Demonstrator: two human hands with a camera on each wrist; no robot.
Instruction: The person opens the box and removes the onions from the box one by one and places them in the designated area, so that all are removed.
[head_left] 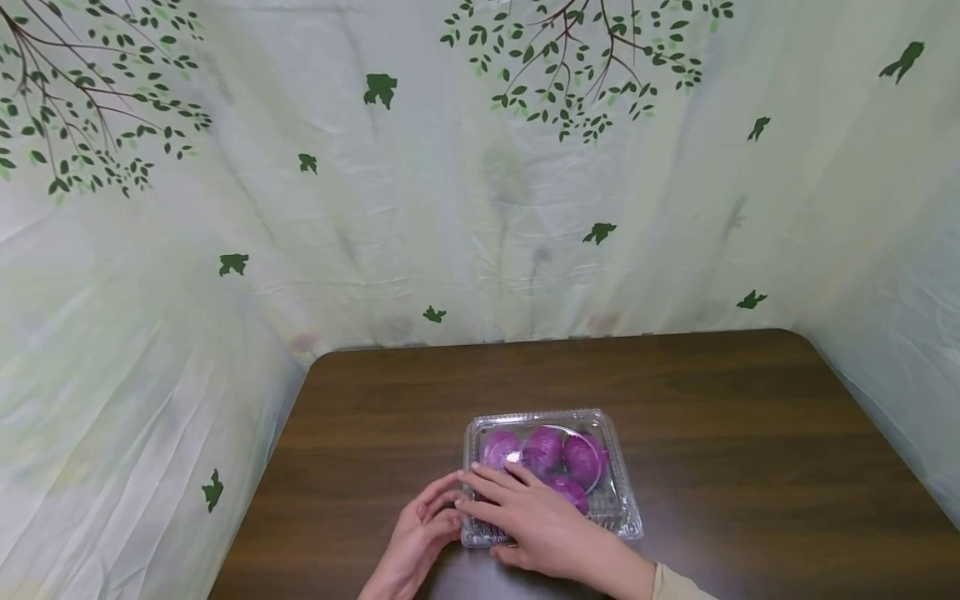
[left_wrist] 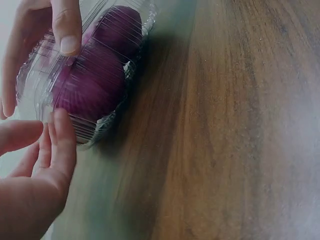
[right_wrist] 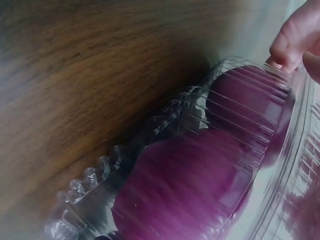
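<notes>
"Pale, branch-printed cloth (head_left: 480, 208) hangs behind the dark brown, wood-grain table (head_left: 720, 450). What's being handled?"

"One clear, ribbed plastic box (head_left: 632, 528), on the table's near part. Its transparent lid (head_left: 611, 493) looks closed; at least four glossy purple balls (head_left: 542, 450) show through."

"And the hands?"

"Right hand (head_left: 540, 521): spread over the lid, fingers reaching the left edge, no firm grip that I can see. Left hand (head_left: 420, 533): loosely bent, fingertips at the near left corner, apparently just touching."

"Which step?"

"Steadying the box and feeling along its edge, I'd judge. Next seems to call for precise fingertip pressure there, gentle on thin plastic."
</notes>
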